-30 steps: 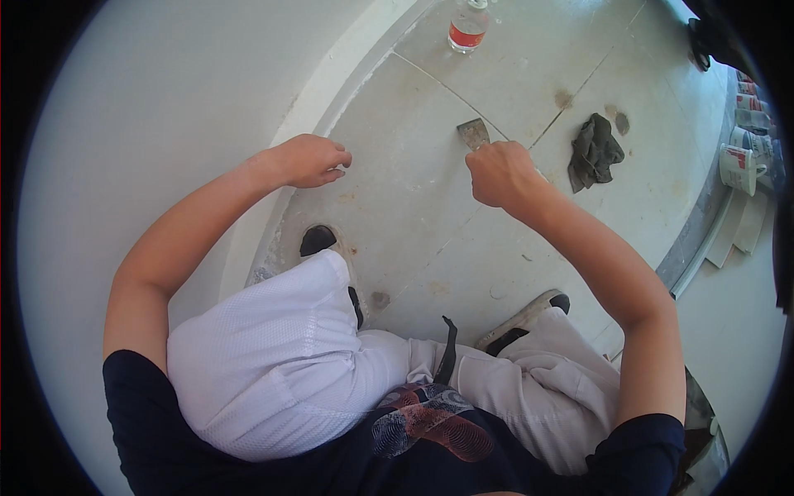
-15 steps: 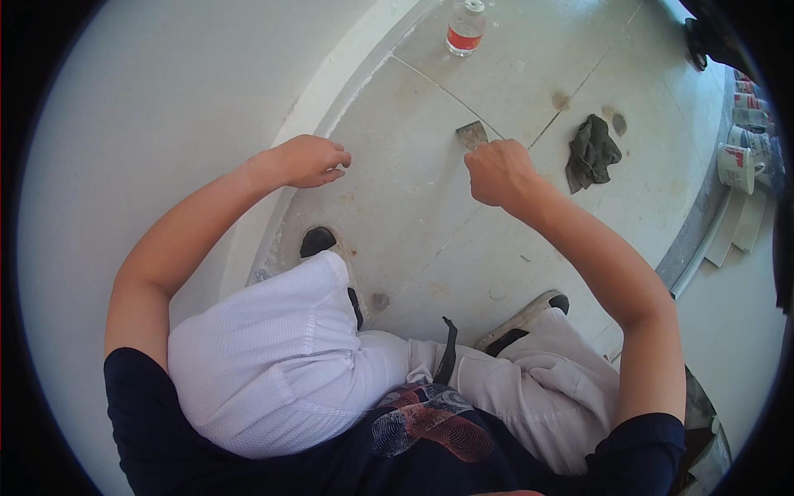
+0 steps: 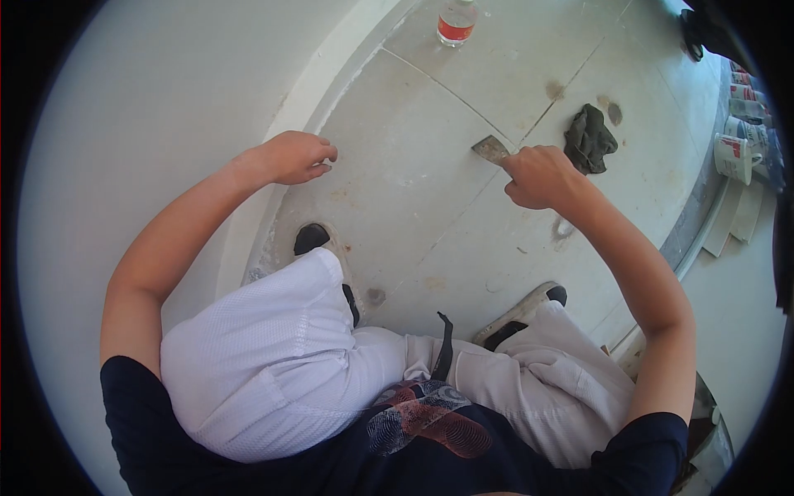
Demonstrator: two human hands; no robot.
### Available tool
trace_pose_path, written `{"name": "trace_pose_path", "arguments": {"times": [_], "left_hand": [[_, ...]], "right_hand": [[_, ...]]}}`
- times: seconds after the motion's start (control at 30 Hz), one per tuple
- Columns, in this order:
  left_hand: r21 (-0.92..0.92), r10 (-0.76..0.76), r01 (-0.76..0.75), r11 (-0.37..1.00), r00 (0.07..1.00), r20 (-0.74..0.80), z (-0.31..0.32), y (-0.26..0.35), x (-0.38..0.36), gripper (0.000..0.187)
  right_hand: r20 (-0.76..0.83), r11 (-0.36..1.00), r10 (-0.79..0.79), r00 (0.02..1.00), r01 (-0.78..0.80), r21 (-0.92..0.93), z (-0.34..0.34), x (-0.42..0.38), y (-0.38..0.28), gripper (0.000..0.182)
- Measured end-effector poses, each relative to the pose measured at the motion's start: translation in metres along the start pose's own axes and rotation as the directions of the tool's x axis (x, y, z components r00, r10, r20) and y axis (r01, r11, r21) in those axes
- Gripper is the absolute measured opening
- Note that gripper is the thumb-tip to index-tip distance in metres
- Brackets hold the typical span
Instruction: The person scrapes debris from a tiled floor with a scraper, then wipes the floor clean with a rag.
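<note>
Head — bottle [image 3: 456, 25]; rag [image 3: 590, 139] near scraper [image 3: 490, 150].

No legible lettering in view.

T-shirt [image 3: 430, 422]: navy, concentric red-and-white line print. Trousers [image 3: 256, 364]: white. Shoes [image 3: 517, 312]: cream, black toes. Bottle label [image 3: 455, 31]: red. Scraper [image 3: 490, 149]: grey-brown blade. Rag [image 3: 590, 139]: dark olive-grey. Floor tiles [image 3: 405, 157]: pale grey, brown stains.
</note>
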State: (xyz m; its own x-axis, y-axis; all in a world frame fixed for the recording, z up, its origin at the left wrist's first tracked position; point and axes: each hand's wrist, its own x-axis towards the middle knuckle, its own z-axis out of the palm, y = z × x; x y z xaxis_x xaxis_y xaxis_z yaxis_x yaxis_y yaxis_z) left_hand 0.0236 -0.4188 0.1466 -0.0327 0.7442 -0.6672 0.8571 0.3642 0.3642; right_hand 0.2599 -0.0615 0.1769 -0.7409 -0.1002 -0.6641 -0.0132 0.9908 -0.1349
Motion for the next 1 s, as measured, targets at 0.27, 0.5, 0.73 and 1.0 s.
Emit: {"name": "trace_pose_path", "arguments": {"times": [0.27, 0.5, 0.73, 1.0], "left_hand": [[0.003, 0.021, -0.021, 1.0, 1.0, -0.009, -0.002, 0.002, 0.009, 0.025], [-0.006, 0.034, -0.035, 0.999, 0.999, -0.015, -0.004, 0.002, 0.011, 0.025], [0.016, 0.026, -0.026, 1.0, 1.0, -0.006, -0.002, -0.002, 0.008, 0.025], [0.01, 0.023, -0.023, 1.0, 1.0, -0.013, -0.006, 0.001, 0.009, 0.024]], "right_hand": [[-0.09, 1.0, -0.017, 0.996, 0.017, -0.002, 0.014, 0.001, 0.001, 0.016], [-0.035, 1.0, -0.005, 0.999, 0.006, 0.015, 0.002, 0.008, -0.005, 0.015], [0.061, 1.0, 0.022, 0.998, -0.022, 0.003, -0.007, 0.011, -0.011, 0.016], [-0.008, 1.0, 0.0, 1.0, 0.0, 0.003, -0.014, 0.015, -0.003, 0.016]]}}
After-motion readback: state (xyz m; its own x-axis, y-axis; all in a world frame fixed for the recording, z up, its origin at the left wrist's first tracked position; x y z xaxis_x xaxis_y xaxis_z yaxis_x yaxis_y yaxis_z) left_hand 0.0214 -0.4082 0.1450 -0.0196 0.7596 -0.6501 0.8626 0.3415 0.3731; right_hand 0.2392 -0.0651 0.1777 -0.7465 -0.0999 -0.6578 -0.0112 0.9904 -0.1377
